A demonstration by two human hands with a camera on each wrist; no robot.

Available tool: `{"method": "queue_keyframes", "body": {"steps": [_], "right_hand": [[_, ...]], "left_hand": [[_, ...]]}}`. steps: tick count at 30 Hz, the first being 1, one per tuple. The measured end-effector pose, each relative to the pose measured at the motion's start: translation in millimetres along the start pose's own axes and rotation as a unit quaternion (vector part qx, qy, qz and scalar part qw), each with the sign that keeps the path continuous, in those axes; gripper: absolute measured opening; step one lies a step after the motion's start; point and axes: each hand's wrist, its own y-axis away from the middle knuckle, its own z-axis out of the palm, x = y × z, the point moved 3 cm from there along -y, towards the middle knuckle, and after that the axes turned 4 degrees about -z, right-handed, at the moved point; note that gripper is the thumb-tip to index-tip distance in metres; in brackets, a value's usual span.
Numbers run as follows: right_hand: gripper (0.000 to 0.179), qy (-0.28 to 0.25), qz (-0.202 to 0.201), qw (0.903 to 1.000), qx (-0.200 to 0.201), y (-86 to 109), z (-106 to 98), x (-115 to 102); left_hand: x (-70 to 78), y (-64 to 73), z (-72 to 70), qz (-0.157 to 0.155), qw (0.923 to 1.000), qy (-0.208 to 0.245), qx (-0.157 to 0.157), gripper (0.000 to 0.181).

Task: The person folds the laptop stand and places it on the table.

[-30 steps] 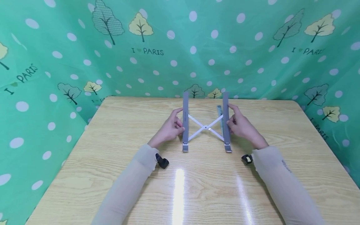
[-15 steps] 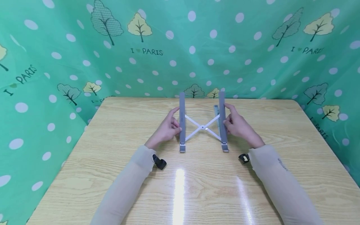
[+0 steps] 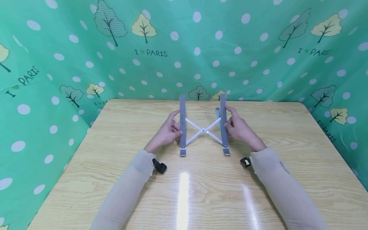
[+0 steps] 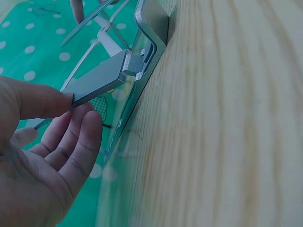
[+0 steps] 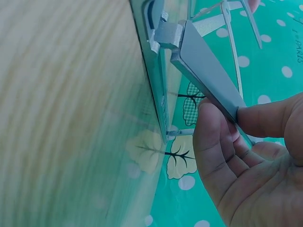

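Note:
A grey folding laptop stand [image 3: 183, 123] stands unfolded on the table, its two long arms joined by a light X-shaped brace [image 3: 203, 130]. My left hand [image 3: 167, 131] pinches the left arm's outer edge between thumb and fingers. On the other side, my right hand [image 3: 240, 127] pinches the right arm the same way. In the left wrist view, the thumb lies on top of the metal arm [image 4: 102, 75] with fingers beneath. The right wrist view shows the other arm [image 5: 208, 71] raised at an angle from its base bar [image 5: 154, 85], with a hinge near the front lip.
The wooden table [image 3: 115, 121] reaches back to a green dotted curtain [image 3: 161, 76] with printed trees. Black wrist-camera mounts [image 3: 159, 166] hang at both cuffs. Light reflects in bright streaks on the near tabletop.
Both hands and the laptop stand have shifted a little to the left together. The grip and the spacing of the stand's arms look the same.

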Motion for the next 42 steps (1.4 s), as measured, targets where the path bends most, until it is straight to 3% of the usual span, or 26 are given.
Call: {"method": "queue_keyframes", "body": {"steps": [17,23,30,42], "right_hand": [[0.076,-0.006,0.017,0.9998,-0.009,-0.6,7.2,-8.5],[0.084,-0.025,0.034,0.9991,-0.008,3.8,0.8,-4.2],[0.086,-0.051,0.027,0.9982,-0.017,2.5,3.8,-2.5],[0.086,-0.04,0.031,0.9986,-0.018,2.2,5.6,0.1]], "left_hand": [[-3.6,5.6,-11.4,-0.018,0.9998,0.001,-0.006,0.092],[-1.9,3.1,-10.1,-0.003,0.9999,0.014,0.002,0.085],[-3.6,4.5,-12.2,-0.016,0.9997,0.01,0.018,0.085],[-2.4,3.4,-11.2,-0.015,0.9997,0.008,0.016,0.088]]}}
